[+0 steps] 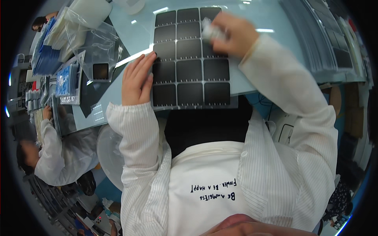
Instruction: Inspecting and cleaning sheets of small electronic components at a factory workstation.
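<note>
We record one sheet of black square panels (189,65), set in a grid of three columns, lying flat on the pale blue tabletop (271,23) directly before the person. The left hand (136,78) lies palm down on the sheet's left edge, its grip spread, fingers extended and flat, pressing the sheet without pinching anything; the fingertips reach the panels of the left column. The right hand (232,35) sits over the sheet's upper right corner, its grip pressed together around a small pale wad (212,31), apparently a wipe or cloth, which is blurred; the wad touches the panels beneath that grip. Both arms wear white pin-striped sleeves. Between the two grips we count the middle column of panels, uncovered. Left of the left-hand grip, well apart, lie clear plastic bags (92,37) with a single dark square panel (100,71) beside them, and farther left stacks of blue-and-white packets (65,80). Right of the right-hand grip, near the tabletop's far side, stands a stack of grey trays (319,43). At the far left a second person in a white coat (63,157) works at the same tabletop, their hand (47,113) near more stacked material.
</note>
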Demonstrator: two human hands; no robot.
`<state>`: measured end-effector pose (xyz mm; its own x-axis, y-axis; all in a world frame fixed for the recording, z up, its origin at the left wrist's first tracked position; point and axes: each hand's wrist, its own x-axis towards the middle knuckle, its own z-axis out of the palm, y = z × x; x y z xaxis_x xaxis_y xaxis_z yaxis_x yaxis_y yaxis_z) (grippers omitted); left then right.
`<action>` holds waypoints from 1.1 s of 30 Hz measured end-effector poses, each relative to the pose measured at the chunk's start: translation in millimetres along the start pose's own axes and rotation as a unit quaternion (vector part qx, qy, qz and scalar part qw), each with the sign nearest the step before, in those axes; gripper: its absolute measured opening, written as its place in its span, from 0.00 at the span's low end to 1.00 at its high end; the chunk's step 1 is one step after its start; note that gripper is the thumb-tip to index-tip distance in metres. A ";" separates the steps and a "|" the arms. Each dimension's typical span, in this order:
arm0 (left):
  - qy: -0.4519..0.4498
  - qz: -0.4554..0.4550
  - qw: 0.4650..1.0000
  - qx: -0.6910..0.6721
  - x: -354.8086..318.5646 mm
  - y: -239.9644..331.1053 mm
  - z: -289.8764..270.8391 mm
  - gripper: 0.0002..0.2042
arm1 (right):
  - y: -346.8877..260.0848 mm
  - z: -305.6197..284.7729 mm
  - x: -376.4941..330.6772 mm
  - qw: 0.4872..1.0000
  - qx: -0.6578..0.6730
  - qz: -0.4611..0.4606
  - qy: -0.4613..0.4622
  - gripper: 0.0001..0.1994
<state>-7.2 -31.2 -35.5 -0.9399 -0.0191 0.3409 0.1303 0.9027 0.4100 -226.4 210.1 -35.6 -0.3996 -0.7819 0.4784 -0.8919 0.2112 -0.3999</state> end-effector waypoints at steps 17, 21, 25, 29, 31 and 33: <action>-0.015 -0.024 0.999 -0.016 5.9 7.8 -6.7 0.23 | -56.0 26.3 21.5 0.990 0.038 -0.051 -0.123 0.17; -0.018 -0.021 0.999 -0.016 5.7 9.5 -9.1 0.22 | -15.0 20.3 46.9 0.992 0.106 -0.031 -0.064 0.18; -0.013 -0.022 1.000 -0.018 7.9 11.6 -6.8 0.21 | 24.6 18.2 67.4 0.982 -0.101 0.146 0.063 0.16; -0.007 -0.027 1.000 -0.014 1.0 7.6 -6.1 0.21 | -63.6 53.0 52.6 0.986 0.049 -0.093 -0.130 0.18; 0.014 -0.034 0.999 -0.010 -1.8 4.3 -3.8 0.21 | -65.0 54.2 67.5 0.973 0.058 -0.150 -0.167 0.19; 0.015 -0.034 0.999 -0.018 3.2 11.4 -8.9 0.21 | -31.1 49.4 90.2 0.989 0.094 -0.015 -0.113 0.20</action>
<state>-5.9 -24.9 -22.2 -0.9375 -0.0934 0.3352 0.0777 0.8827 0.4635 -224.2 104.0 -18.7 -0.2964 -0.9021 0.3136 -0.8396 0.0896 -0.5357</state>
